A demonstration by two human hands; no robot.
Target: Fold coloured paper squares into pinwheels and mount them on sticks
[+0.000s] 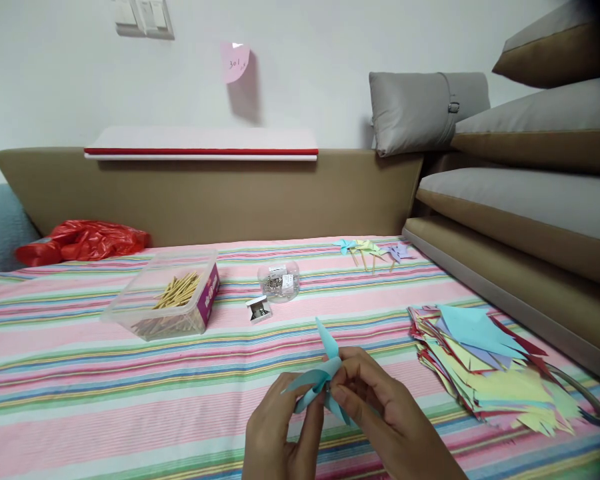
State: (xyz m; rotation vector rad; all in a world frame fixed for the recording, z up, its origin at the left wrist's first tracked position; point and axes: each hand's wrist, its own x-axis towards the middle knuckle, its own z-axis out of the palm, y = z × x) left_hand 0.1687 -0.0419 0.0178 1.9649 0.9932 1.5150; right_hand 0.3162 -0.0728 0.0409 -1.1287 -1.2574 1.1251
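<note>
A light blue paper pinwheel point(329, 341) is held between my two hands, low in the middle of the head view. My left hand point(280, 430) has its fingers closed around the left and lower paper blades. Thumb and fingertips of my right hand point(380, 407) pinch the pinwheel near its centre. Whether a pin sits between those fingertips is hidden. Ahead of my hands lie a small open box point(259, 310) with metal bits in it and a clear round container point(280, 281) of small metal pieces.
To the left stands a clear plastic tub point(130, 313) of wooden sticks point(177, 291). On the right is a pile of cut coloured paper point(500, 380) with a scissor handle point(593, 407) beside it. Several pinwheels on sticks point(363, 250) lie at the back. Stacked cushions point(525, 200) border the right.
</note>
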